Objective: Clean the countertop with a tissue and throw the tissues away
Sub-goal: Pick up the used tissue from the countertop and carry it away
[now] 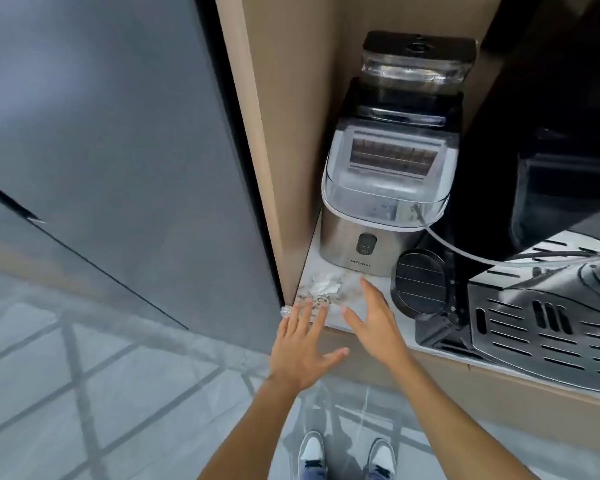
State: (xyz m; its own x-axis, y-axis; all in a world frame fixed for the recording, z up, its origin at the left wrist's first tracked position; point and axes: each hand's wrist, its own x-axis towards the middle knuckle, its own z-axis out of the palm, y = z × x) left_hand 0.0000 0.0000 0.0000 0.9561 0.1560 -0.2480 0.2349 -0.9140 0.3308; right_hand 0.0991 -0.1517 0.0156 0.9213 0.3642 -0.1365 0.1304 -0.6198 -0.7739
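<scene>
A crumpled white tissue (323, 286) lies on the pale marbled countertop (400, 322), near its left corner in front of a steel appliance. Small dark crumbs (317, 300) are scattered just in front of the tissue. My left hand (303, 353) hovers at the counter's front edge with fingers spread, its fingertips over the crumbs, holding nothing. My right hand (374, 322) is above the counter just right of the tissue, fingers extended and apart, empty. Neither hand touches the tissue.
A steel ice maker (374, 216) with a clear lid stands behind the tissue, a black-lidded container (418, 60) behind it. A black round part (420, 285) and a coffee machine's slotted drip tray (548, 337) fill the right. A beige cabinet wall (274, 168) bounds the left.
</scene>
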